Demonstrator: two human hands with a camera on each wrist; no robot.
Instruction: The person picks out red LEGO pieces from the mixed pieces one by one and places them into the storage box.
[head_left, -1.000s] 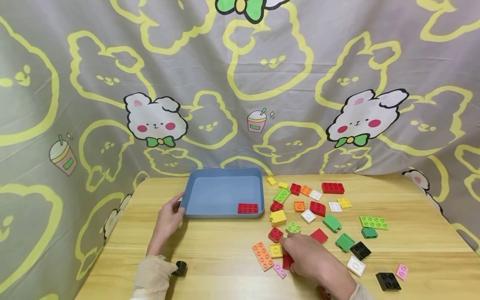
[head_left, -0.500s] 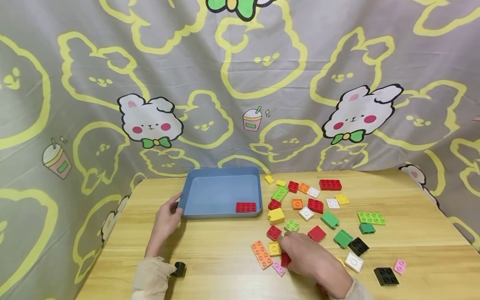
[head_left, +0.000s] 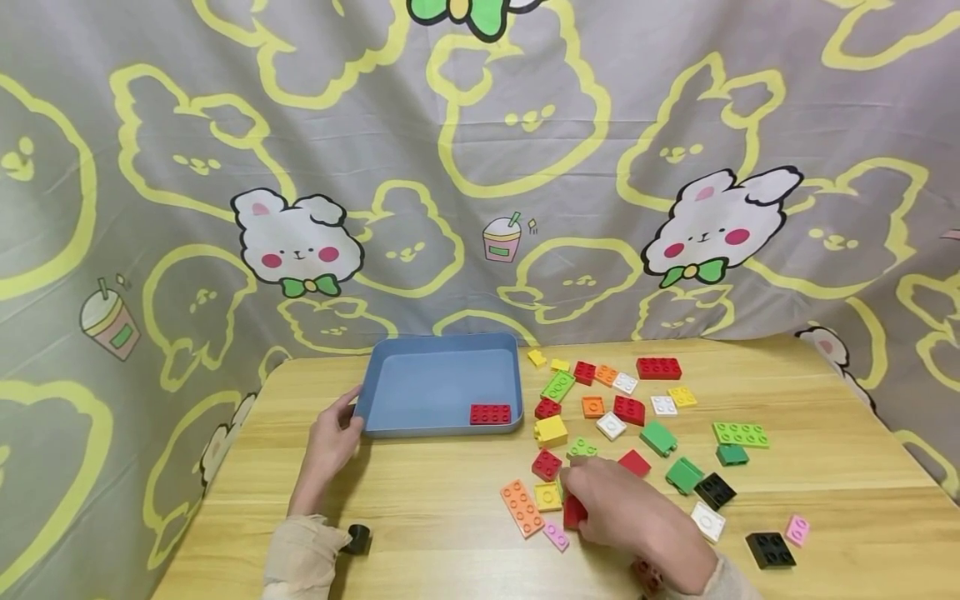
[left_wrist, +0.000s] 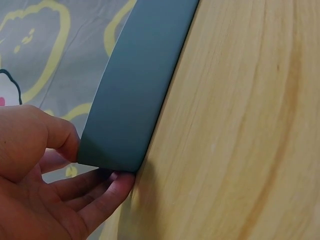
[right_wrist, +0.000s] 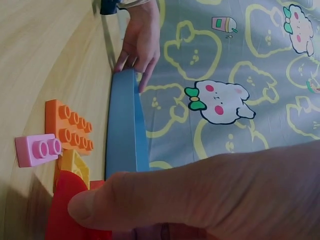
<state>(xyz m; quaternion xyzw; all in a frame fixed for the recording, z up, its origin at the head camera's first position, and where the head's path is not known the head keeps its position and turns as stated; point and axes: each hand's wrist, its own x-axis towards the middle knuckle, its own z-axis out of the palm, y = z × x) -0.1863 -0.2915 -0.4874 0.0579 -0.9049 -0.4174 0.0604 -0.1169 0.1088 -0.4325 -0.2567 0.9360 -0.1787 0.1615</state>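
Observation:
My left hand (head_left: 332, 442) holds the near left corner of a shallow blue tray (head_left: 427, 385). In the left wrist view its thumb bends at the rim and the fingers curl under the tray's corner (left_wrist: 122, 115). A red toy brick (head_left: 491, 414) lies in the tray's near right corner. My right hand (head_left: 633, 510) pinches another red toy brick (head_left: 573, 512), whose rounded end shows under the thumb in the right wrist view. Beside it lie a yellow brick (head_left: 548, 497), an orange brick (head_left: 522, 508) and a small pink brick (head_left: 556, 536). The right fingers are mostly hidden behind the thumb.
Several loose toy bricks spread over the wooden table right of the tray, among them a green brick (head_left: 658, 438), a black brick (head_left: 770, 550) and a white brick (head_left: 707, 522). A small black object (head_left: 358, 539) stands by the left sleeve. A patterned curtain (head_left: 450, 167) hangs behind.
My right hand has shifted slightly away from me with the red brick, now covering part of the lime green brick. The left hand keeps its hold on the tray. The head view has drifted a little.

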